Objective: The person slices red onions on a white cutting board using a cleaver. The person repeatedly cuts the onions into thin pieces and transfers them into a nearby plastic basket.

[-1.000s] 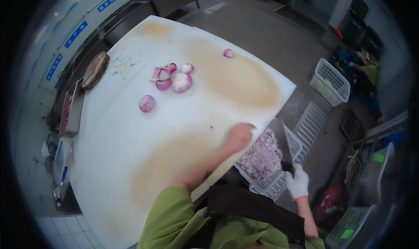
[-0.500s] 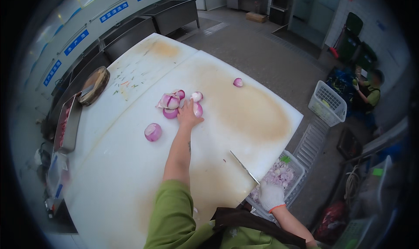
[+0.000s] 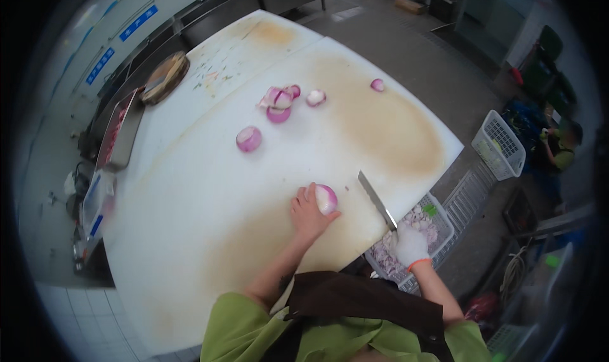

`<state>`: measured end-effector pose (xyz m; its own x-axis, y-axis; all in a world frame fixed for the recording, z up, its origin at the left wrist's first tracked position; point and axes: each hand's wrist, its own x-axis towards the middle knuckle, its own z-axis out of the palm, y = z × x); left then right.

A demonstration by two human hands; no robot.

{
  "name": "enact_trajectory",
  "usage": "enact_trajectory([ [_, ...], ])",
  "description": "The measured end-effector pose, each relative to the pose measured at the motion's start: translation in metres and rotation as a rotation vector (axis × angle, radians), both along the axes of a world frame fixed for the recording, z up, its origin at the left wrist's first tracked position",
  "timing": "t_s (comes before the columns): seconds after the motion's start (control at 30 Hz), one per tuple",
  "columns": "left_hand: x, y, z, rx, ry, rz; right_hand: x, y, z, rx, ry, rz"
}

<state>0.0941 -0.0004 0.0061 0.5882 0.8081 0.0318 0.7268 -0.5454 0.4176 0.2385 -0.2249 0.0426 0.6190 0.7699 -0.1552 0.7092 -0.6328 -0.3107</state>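
Bare left hand point(image 3: 307, 215) grasping a red onion point(image 3: 327, 199) on the white worktable point(image 3: 184, 222); fingers cover the bulb's left side, hiding it from an onlooker. White-gloved right hand point(image 3: 411, 246) clenched on a kitchen knife point(image 3: 377, 200), the handle lost in the fist; whether the blade touches the tabletop cannot be told. Beneath, a plastic basket point(image 3: 449, 226) of chopped onion point(image 3: 388, 255), partly masked by glove and table edge. Farther back, clustered onions point(image 3: 278, 99) overlap, obscuring their number. Far right, a co-worker point(image 3: 561, 149), dim and blurred.
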Motion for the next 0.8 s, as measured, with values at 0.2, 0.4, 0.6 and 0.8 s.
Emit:
enact_trajectory([
  [0.2, -0.04, -0.033, -0.022, 0.023, -0.222, 0.132, -0.016, 0.036, 0.047, 0.011, 0.142, 0.137],
  [0.4, -0.033, 0.038, 0.057, 0.301, -0.482, 0.0, -0.049, 0.071, 0.07, 0.014, 0.132, 0.34],
  [0.6, -0.003, 0.058, 0.049, 0.314, -0.12, -0.344, -0.05, 0.086, 0.069, -0.089, 0.059, 0.466],
  [0.8, -0.005, 0.06, 0.015, 0.151, -0.045, -0.364, -0.059, 0.091, 0.023, -0.059, 0.071, 0.423],
])
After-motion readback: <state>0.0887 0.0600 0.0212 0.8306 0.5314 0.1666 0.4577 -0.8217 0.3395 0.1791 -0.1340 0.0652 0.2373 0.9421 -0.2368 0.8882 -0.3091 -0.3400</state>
